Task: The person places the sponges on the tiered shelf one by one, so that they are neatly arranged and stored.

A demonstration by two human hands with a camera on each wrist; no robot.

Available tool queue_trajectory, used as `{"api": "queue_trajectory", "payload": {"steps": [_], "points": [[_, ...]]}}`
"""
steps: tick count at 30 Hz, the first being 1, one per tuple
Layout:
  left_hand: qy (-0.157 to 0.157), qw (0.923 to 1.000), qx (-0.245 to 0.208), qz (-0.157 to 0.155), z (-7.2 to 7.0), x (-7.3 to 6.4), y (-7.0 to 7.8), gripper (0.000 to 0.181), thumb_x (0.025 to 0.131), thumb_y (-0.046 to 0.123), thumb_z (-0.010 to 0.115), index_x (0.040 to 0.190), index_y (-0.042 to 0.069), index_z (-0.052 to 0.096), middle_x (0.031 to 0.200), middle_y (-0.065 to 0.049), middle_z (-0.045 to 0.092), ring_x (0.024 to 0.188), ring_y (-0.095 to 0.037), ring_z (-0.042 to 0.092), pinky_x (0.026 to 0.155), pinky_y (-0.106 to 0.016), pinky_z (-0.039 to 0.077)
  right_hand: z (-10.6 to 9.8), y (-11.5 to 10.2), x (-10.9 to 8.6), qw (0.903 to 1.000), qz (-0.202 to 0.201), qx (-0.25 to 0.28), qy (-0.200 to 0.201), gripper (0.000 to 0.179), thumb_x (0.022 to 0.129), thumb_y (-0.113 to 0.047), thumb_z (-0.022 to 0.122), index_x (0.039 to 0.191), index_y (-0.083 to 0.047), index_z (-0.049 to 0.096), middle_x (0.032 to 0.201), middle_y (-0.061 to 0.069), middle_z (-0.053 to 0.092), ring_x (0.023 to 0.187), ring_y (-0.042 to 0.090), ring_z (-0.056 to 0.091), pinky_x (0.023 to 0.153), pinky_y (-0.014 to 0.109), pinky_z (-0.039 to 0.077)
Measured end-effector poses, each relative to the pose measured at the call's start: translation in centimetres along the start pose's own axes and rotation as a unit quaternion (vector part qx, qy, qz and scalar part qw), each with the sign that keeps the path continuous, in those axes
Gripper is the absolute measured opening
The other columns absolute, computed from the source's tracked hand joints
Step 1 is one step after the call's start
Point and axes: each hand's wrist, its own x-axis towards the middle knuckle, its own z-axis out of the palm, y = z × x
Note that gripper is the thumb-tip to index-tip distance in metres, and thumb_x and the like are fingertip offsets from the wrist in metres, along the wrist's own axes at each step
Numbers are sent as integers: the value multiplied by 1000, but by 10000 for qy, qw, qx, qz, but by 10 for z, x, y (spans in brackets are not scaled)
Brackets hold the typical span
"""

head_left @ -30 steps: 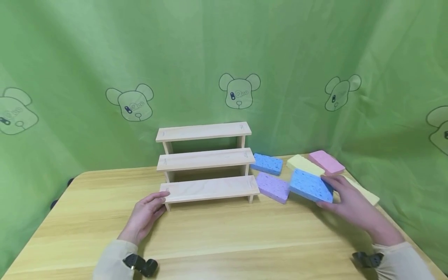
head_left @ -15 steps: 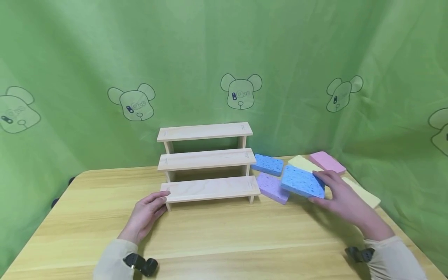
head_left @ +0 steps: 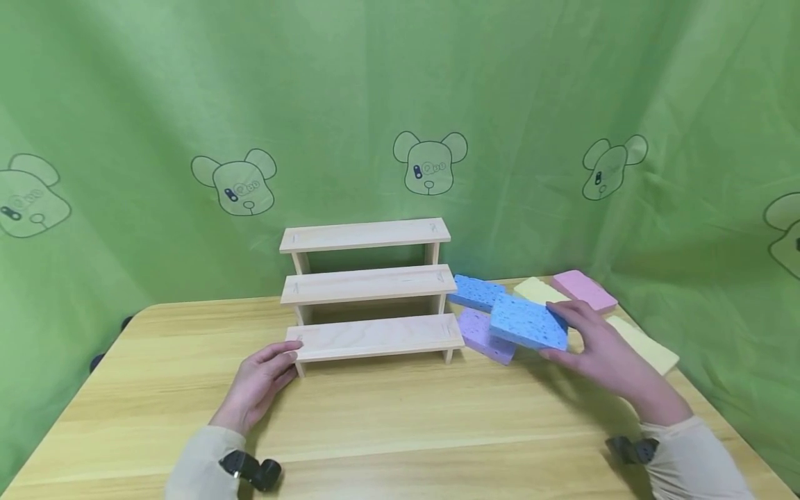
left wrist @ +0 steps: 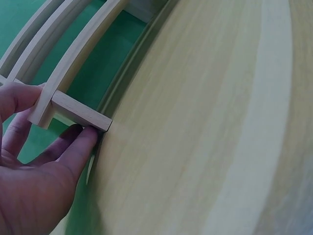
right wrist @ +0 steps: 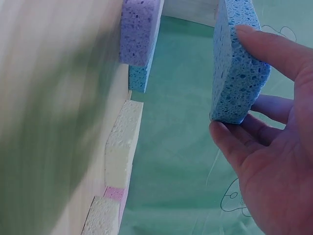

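My right hand [head_left: 600, 351] pinches a blue sponge [head_left: 528, 321] by its right end, thumb on one side and fingers on the other. In the right wrist view this sponge [right wrist: 239, 63] is held well away from the tabletop. In the head view it overlaps a purple sponge [head_left: 484, 337]. My left hand [head_left: 259, 385] grips the left end of a three-step wooden display rack [head_left: 375, 338], fingers on the lowest step and against its leg. Close up, the left wrist view shows fingertips [left wrist: 88, 137] at that leg [left wrist: 80, 111].
Right of the rack lie another blue sponge [head_left: 475, 292], a yellow sponge [head_left: 540, 290], a pink sponge [head_left: 584, 290] and a second yellow sponge [head_left: 644, 345]. The wooden table [head_left: 400, 444] meets a green curtain [head_left: 350, 83] printed with bear heads at the back and sides.
My right hand has carried the blue sponge leftward and slightly up, from near the right-hand yellow sponge to over the purple one. The left hand and the rack stay put.
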Motion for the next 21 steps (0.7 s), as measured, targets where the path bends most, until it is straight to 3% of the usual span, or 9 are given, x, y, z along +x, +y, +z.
{"api": "queue_trajectory", "payload": {"steps": [13,21], "points": [[-9,10000,-82,-11,-1,2,0,27,94,0,60,121,-2,65,144,-17,45,115,-20,58,100,-34,49,0,-15,20,9999,24,122,-68,76,78,-24,84,139,4,48,146,27,34,130,54,32,99,73,32],[18,9999,-146,-31,-1,2,-1,24,94,-1,61,117,0,68,142,-18,45,114,-22,58,99,-35,49,5,-23,31,9996,-261,80,14,73,78,-23,84,137,4,51,135,19,47,126,42,41,99,64,38]]}}
